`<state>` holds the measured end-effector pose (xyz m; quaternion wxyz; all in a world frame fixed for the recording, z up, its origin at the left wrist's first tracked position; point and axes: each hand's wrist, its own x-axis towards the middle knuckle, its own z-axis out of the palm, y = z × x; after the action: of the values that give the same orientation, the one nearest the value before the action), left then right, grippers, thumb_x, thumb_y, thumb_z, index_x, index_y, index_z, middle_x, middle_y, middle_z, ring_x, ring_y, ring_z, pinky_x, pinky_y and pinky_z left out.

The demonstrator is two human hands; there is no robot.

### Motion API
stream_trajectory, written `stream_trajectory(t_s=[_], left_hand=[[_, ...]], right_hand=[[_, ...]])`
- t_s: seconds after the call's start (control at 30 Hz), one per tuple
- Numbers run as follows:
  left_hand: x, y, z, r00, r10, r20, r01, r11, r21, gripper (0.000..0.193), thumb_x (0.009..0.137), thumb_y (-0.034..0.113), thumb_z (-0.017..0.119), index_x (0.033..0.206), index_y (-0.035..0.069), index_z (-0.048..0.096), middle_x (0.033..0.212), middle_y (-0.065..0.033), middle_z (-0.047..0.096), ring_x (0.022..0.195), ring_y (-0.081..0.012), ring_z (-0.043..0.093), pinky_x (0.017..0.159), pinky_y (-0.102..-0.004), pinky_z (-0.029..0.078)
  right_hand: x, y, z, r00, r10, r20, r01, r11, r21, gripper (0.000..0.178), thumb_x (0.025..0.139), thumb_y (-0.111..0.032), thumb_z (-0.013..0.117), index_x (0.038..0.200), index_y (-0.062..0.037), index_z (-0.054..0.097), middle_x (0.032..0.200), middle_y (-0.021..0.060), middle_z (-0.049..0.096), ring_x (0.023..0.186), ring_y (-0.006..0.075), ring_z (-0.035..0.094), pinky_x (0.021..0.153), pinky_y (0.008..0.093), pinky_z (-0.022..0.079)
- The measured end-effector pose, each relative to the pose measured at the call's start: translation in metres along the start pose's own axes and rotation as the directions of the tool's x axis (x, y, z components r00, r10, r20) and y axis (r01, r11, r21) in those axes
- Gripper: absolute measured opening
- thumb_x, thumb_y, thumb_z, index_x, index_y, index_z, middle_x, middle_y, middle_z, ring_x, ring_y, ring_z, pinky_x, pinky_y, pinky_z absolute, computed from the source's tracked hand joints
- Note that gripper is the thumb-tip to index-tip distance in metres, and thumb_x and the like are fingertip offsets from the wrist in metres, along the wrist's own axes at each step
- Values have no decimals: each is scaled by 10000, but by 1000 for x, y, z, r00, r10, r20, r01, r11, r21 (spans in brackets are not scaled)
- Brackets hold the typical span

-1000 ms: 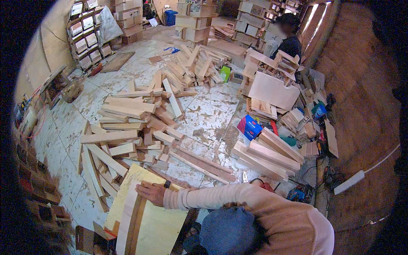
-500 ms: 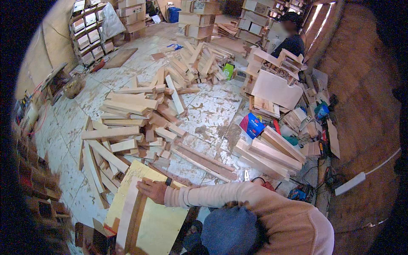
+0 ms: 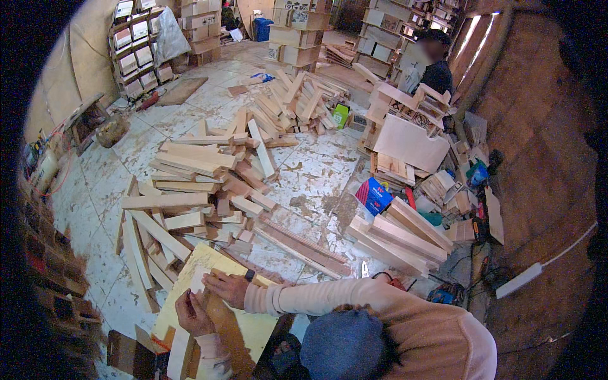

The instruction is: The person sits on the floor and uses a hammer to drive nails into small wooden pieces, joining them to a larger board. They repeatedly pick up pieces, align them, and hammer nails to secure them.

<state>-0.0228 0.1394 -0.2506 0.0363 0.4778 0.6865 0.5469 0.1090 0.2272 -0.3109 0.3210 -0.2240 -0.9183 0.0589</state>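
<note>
A pale wooden strip [image 3: 180, 351] lies along a yellowish flat board [image 3: 215, 256] at the lower left. My right hand [image 3: 228, 287], its arm in a beige sleeve, rests over the strip's far end with the fingers stretched out. Just nearer, my left hand [image 3: 195, 315] is closed in a pinch above the strip. A small dark tip shows at its fingers, too small to name. Beside the board's left edge stands an open dark cardboard box [image 3: 130, 354], its contents unclear. A rounded blue-grey cloth shape [image 3: 342, 342] hides part of the area under my right arm.
Heaped wooden blocks [image 3: 196, 161] spread beyond the board. More lengths of wood [image 3: 399, 237] lie right, beside a blue and red packet [image 3: 373, 195]. A power strip [image 3: 519, 280] and power tool [image 3: 446, 293] are at the right. Another person [image 3: 437, 69] is at the far right.
My left hand has come up from the lower edge, near the box, to the far part of the strip. My right hand stays at the strip's far end. The view has shifted slightly.
</note>
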Motion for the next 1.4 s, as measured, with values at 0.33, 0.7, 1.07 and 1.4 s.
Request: stream_trajectory(t_s=[0.33,0.7,1.07,1.4], left_hand=[[-8,-20,-1,985,-154,81,169,953,-249,155,917,57,538,1028,-48,561,986,-117,596,914,-193,583,833,-310,480],[-4,-33,2,897,-425,121,426,763,-486,130,894,43,576,1009,-17,558,972,-85,602,895,-161,582,798,-282,502],[4,-25,-18,858,-494,139,437,562,-703,119,882,56,597,992,10,596,985,-76,637,927,-140,590,836,-268,466],[4,-14,-19,867,-439,234,478,604,-637,132,876,64,596,991,9,565,911,-96,635,841,-147,605,781,-270,488]], right_hand=[[-4,-3,-1,998,27,62,-25,999,-32,552,806,-133,525,1346,-79,423,1400,65,406,1240,259,427,699,343,542],[-16,-55,-31,965,125,231,-160,977,139,499,785,-138,570,1254,-26,442,1220,196,512,1042,328,558,661,403,534],[-9,-104,-15,826,-11,564,-343,783,518,219,799,-170,529,906,18,492,660,227,584,644,428,591,625,490,493],[11,-112,-35,302,211,930,-750,655,95,259,827,-173,486,661,5,576,482,115,568,389,226,583,436,361,517]])
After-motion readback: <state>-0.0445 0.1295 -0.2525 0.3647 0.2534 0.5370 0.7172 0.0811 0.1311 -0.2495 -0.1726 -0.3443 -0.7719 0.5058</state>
